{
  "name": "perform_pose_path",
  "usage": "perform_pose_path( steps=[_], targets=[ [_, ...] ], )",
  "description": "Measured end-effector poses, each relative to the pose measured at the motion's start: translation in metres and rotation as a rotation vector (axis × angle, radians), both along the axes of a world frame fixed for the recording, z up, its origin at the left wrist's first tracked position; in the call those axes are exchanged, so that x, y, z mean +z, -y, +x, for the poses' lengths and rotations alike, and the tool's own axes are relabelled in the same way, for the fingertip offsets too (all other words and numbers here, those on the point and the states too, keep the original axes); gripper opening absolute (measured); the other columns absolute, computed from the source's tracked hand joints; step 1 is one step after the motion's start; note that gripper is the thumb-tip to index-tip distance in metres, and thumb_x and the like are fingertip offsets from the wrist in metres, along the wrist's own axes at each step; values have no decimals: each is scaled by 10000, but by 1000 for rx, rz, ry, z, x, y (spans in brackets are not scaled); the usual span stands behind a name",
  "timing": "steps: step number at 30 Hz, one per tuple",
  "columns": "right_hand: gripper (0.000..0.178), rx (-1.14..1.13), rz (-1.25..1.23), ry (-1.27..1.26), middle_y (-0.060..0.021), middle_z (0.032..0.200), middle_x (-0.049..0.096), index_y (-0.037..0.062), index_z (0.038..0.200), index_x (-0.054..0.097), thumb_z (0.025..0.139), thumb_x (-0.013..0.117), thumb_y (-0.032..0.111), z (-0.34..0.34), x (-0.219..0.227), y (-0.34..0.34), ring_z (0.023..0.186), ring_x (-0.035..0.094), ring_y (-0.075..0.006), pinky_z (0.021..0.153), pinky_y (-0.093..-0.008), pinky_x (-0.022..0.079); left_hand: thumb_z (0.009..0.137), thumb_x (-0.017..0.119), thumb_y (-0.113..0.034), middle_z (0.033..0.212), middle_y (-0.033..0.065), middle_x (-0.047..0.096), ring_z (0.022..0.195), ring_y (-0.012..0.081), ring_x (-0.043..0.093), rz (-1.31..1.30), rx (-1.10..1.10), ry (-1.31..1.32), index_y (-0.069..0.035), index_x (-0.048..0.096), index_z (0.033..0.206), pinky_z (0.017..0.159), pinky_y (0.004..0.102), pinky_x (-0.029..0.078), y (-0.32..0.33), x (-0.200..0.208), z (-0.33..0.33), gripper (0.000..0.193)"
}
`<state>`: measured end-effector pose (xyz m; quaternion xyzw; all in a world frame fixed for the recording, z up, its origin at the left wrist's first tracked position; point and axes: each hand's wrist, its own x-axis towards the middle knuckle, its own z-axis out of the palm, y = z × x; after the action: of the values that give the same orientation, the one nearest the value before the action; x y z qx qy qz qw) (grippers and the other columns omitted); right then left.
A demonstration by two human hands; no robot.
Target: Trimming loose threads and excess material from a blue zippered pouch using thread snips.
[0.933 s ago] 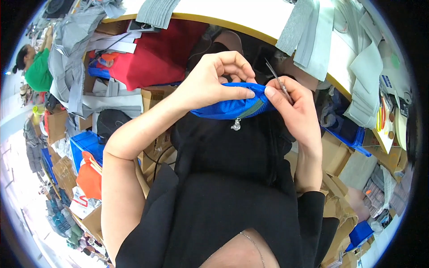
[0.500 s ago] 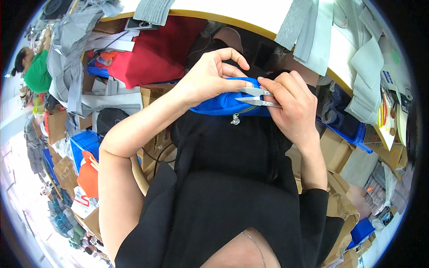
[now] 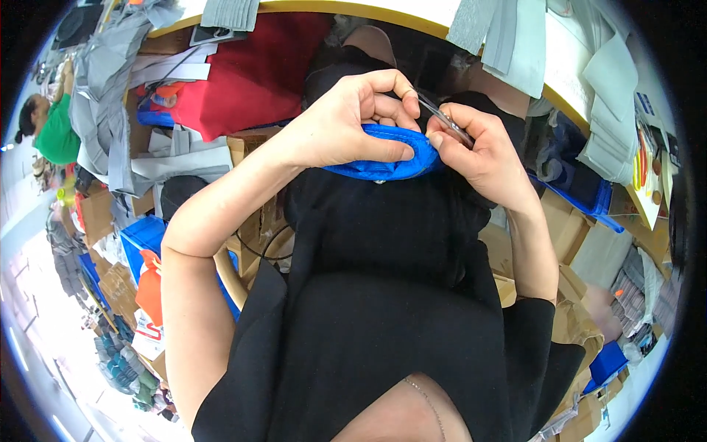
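Above my lap, my left hand [image 3: 361, 121] grips a small bright-blue fabric pouch [image 3: 390, 171], its thumb lying across the near side and its fingers curled behind. A sliver of a silvery zipper pull [image 3: 380, 181] shows under the pouch's lower edge. My right hand [image 3: 479, 151] is closed around small metal thread snips [image 3: 451, 124], whose blades tilt up toward the left fingertips. Its thumb and a finger also touch the pouch's right end. Whether a thread lies between the blades is too small to tell.
Ahead runs a white table [image 3: 412, 9] with a yellow edge and grey fabric pieces [image 3: 515, 51] hanging over it. Red fabric [image 3: 250, 81] lies at the left. Blue bins [image 3: 143, 239] and cardboard boxes [image 3: 567, 228] stand on both sides. A person in green [image 3: 57, 132] is at far left.
The snips have turned from pointing left across the pouch to pointing up past its right end. The pouch has tilted, so its zipper pull is mostly hidden.
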<state>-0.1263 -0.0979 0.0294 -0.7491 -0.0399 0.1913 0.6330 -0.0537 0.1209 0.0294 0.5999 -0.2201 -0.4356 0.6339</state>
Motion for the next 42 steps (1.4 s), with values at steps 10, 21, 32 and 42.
perform_pose_path(
  steps=[10,21,32,42],
  targets=[
    [134,21,187,-165,82,738,507,20,905,629,948,598,142,-5,-11,1,681,413,-8,599,-196,359,766,736,77,936,71,682,878,85,638,-2,-44,-19,-35,484,1057,796,233,515,0,1,-2,401],
    [133,-12,47,152,49,697,506,3,930,689,879,701,126,-2,-7,9,647,431,-25,563,-223,357,788,753,35,969,97,707,902,96,657,22,-16,-34,-35,500,1057,825,238,518,-5,-2,2,376],
    [132,12,-292,574,-28,698,496,1,865,668,741,708,22,-1,-12,3,630,499,-115,553,-267,381,802,739,30,981,115,726,908,101,669,-6,-32,-144,-32,502,1076,828,237,523,-8,-6,6,367],
    [245,-339,-187,214,36,643,547,36,775,625,788,817,188,-21,1,-8,575,467,-10,500,-184,364,783,756,52,897,89,725,829,89,676,101,60,-49,-25,524,1021,744,212,538,-5,-5,1,341]
  ],
)
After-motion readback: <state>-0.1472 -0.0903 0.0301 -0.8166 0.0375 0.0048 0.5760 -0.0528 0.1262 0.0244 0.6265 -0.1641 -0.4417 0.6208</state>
